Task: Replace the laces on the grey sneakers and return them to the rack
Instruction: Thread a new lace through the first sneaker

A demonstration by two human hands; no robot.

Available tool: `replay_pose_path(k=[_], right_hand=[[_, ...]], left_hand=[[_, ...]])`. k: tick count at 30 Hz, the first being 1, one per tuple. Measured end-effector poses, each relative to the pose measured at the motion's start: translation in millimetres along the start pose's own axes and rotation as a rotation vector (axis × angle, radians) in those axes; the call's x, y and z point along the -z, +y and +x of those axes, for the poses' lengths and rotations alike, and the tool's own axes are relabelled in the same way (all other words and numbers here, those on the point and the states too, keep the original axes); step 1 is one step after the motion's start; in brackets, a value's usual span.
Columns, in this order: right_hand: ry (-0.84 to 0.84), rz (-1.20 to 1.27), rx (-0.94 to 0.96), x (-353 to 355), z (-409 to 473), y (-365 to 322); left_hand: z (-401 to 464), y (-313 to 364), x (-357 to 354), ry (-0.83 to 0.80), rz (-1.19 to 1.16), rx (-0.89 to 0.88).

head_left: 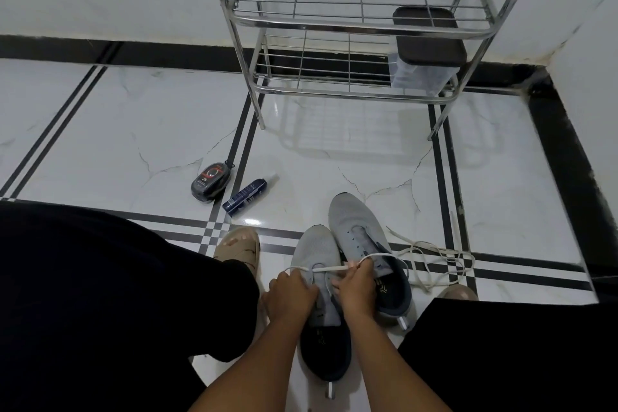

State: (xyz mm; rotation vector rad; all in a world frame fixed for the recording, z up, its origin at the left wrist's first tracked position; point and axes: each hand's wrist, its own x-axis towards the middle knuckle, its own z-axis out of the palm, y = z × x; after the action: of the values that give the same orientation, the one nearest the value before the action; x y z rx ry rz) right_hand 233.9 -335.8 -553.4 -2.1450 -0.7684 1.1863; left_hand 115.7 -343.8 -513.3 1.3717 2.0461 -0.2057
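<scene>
Left hand: is laid on the near sneaker, fingers curled round one end of the lace.
Right hand: is closed on the other end of the lace, which is drawn taut across the eyelets between the two hands.
Near sneaker: rests on the floor between the person's knees, toe pointing away; lacing is judged to be at its first rows.
Far sneaker: lies just beside the near one, touching it; its eyelets are seen bare.
Loose lace: is left in a tangle on the floor right of the sneakers.
Rack: stands well apart against the wall; a lidded box is kept on its lower shelf, and no shoes are held on it.
Other items: a polish sponge and a spray bottle lie on the floor to the left.
Risk: uneven ends may be left if one side is pulled harder; an eyelet may be skipped; the loose lace may be knotted if dragged.
Writing: marks on the heels and on the bottle are seen, but nothing can be read.
</scene>
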Motion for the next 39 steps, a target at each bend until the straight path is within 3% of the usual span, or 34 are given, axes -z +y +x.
replay_pose_path(k=[3, 6, 8, 11, 14, 18, 22, 24, 26, 29, 31, 33, 35, 37, 39], right_hand=[[-0.041, 0.091, -0.024, 1, 4, 2], [-0.07, 0.162, -0.028, 9, 4, -10], [-0.059, 0.192, 0.022, 20, -4, -33], [-0.045, 0.261, 0.074, 33, -13, -62], [0.033, 0.321, 0.101, 55, -23, -90], [0.125, 0.455, 0.08, 89, -32, -118], [0.178, 0.621, 0.082, 127, -42, -137], [0.226, 0.683, 0.107, 144, -46, -144], [0.252, 0.735, 0.138, 159, -50, -150], [0.184, 0.871, 0.124, 168, -59, -156], [0.103, 0.949, 0.106, 168, -66, -160], [-0.018, 0.989, 0.101, 167, -72, -165], [-0.136, 0.982, 0.09, 162, -76, -171], [-0.186, 0.929, 0.088, 156, -79, -175], [-0.176, 0.854, 0.118, 150, -81, -176]], left_hand=[[-2, 0, 2, 0.017, 0.017, 0.001], [-4, 7, 12, 0.177, 0.031, -0.074], [-1, 18, 19, 0.251, -0.089, -0.187], [1, 47, 37, 0.109, -0.432, -0.347], [-10, 74, 60, -0.108, -0.748, -0.362], [-17, 75, 71, -0.155, -0.759, -0.436], [-7, 57, 70, -0.026, -0.865, -0.26], [1, 41, 69, 0.09, -0.856, -0.076], [14, 24, 65, 0.108, -0.805, 0.099], [27, 6, 61, 0.09, -0.725, 0.343], [20, 9, 67, 0.153, -0.714, 0.372], [4, 25, 83, 0.257, -0.651, 0.157], [-12, 50, 103, 0.288, -0.536, -0.237], [-34, 77, 121, 0.159, -0.516, -0.556], [-52, 91, 131, -0.017, -0.564, -0.706]])
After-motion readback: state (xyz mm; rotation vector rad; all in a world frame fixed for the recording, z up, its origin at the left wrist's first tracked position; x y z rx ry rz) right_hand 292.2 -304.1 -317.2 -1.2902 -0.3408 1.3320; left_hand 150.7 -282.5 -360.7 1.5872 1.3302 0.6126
